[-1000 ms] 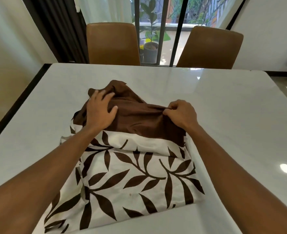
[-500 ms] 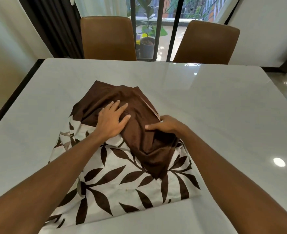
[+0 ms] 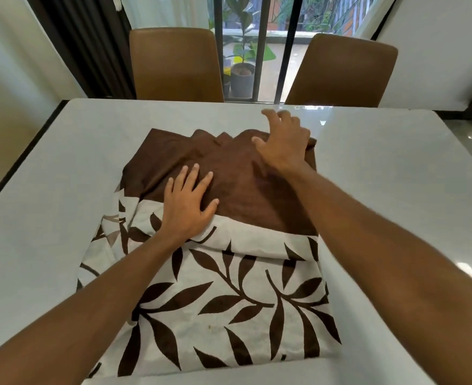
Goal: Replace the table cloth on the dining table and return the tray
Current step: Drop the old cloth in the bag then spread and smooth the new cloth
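Table cloth point(image 3: 229, 301) lies folded on the near middle of the dining table point(image 3: 396, 190). It is a thick, soft stack of white woven fabric printed with dark brown leaves, and its plain brown border sits rumpled across the far side. Seen from the head camera, we press our left hand point(image 3: 187, 207) flat on that brown band, fingers straight and spread, gripping nothing. Our right hand point(image 3: 282, 143) reaches over the bundle's far right corner, fingers apart and loosely bent, closed on nothing we can see. The tabletop is pale, glossy and hard, mirroring the window light. On so slick a surface, we judge, the whole stack could slide instead of opening if we tug a layer while only one palm pins it. Catching the wrong fold among the creased layers could spread the cloth crooked or let an edge spill over the side. Two tan padded chairs point(image 3: 173, 62) stand at the far edge, and no tray is in view.
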A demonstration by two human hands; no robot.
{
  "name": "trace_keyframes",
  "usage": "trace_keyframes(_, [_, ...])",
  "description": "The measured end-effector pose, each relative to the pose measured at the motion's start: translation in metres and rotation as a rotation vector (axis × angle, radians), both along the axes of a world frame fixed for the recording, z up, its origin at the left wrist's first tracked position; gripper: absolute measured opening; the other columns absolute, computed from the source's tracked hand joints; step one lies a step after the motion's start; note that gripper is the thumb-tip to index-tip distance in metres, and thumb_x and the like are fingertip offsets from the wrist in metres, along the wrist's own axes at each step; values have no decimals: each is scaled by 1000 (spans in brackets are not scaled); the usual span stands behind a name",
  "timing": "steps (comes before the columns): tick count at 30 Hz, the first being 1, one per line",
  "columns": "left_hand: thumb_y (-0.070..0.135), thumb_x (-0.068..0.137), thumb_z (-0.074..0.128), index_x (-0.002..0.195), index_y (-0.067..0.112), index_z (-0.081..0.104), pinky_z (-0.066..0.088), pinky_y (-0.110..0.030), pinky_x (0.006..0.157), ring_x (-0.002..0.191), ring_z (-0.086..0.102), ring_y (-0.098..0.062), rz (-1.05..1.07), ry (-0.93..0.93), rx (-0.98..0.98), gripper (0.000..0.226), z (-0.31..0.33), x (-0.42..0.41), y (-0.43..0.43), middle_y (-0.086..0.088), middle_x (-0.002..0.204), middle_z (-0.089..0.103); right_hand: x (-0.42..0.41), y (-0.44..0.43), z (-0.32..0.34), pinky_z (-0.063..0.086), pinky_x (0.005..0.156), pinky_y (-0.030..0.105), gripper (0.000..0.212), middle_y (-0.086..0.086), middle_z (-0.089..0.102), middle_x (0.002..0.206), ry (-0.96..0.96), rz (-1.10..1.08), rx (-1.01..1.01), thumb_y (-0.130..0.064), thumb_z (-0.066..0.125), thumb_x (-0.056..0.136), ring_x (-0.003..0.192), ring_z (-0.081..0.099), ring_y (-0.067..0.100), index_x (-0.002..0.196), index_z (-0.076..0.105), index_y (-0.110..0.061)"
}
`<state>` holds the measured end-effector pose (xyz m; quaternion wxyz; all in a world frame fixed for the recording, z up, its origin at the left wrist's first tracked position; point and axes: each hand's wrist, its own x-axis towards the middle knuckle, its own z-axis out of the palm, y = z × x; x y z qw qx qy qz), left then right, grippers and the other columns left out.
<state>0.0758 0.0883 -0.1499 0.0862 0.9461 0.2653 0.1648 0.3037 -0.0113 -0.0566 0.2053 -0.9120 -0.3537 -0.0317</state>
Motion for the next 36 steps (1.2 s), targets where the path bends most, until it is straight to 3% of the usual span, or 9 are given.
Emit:
trace_keyframes(5, [73, 93, 19, 156, 41, 10, 1, -60, 119, 153, -1, -26, 42, 370, -68, 71, -13, 10, -7, 0, 167, 4, -35, -54, -58, 36, 106, 53, 60, 3, 53, 141, 16, 44, -89, -67, 50, 91, 128, 49, 28, 138, 52, -31])
trace_keyframes(8, [77, 90, 12, 156, 43, 3, -1, -62, 119, 153, -6, -25, 64, 437, -99, 74, -14, 13, -8, 2, 167, -2, -55, -83, -93, 19, 116, 61, 75, 5, 33, 160, 105, 90, -306, -82, 34, 87, 147, 29, 35, 150, 34, -41])
trace_keyframes(11, [79, 89, 9, 155, 45, -2, -4, -63, 117, 153, -9, -24, 84, 481, -137, 76, -12, 20, -5, 4, 167, -7, -40, -92, -108, 5, 121, 63, 77, 3, 11, 169, 144, 41, -342, -85, 19, 88, 155, 6, 34, 156, 17, -48])
trace_keyframes(15, [82, 87, 14, 155, 44, -2, -6, -63, 117, 153, -11, -25, 81, 526, -209, 80, -12, 46, 10, 5, 166, -10, 5, -75, -113, 2, 121, 64, 68, 2, 4, 170, 182, 11, -328, -77, 18, 95, 156, 0, 28, 157, 18, -47])
trace_keyframes(18, [78, 89, 30, 157, 39, 12, -2, -59, 120, 153, 0, -24, 7, 411, -253, 81, -7, 54, 19, 2, 167, 5, 35, -64, -106, 8, 121, 61, 68, 6, 8, 170, 257, -41, -314, -76, 32, 94, 155, 8, 32, 155, 27, -45])
trace_keyframes(21, [64, 90, 43, 154, 29, 28, 11, -54, 122, 152, 15, -25, -107, 185, -172, 75, 2, 43, 0, -5, 162, 29, 45, -72, -102, 32, 112, 54, 61, 9, 37, 155, 185, -97, -248, -73, 46, 92, 141, 34, 34, 145, 47, -42])
trace_keyframes(25, [62, 88, 46, 145, 31, 43, 17, -62, 116, 146, 26, -28, 36, 131, 9, 65, 0, 22, -89, -6, 156, 37, 35, -105, -112, 50, 92, 46, 39, 9, 50, 128, 126, -165, -30, -51, 51, 100, 118, 49, 31, 133, 61, -32])
trace_keyframes(30, [78, 88, 23, 157, 39, -2, -1, -72, 111, 152, -5, -36, 82, 289, -123, 83, -26, 15, -174, -11, 166, -6, 48, -167, -109, 48, 92, 50, 35, 13, 47, 131, 104, -403, -97, -41, 44, 105, 119, 48, 34, 134, 59, -27])
trace_keyframes(36, [84, 84, 16, 157, 41, -3, -5, -64, 117, 153, -8, -26, -456, 422, 23, 86, -24, 67, -130, -3, 167, -1, 43, -290, -106, 36, 94, 51, 38, 14, 48, 127, -6, -693, -224, -46, 52, 100, 119, 44, 36, 122, 72, -23])
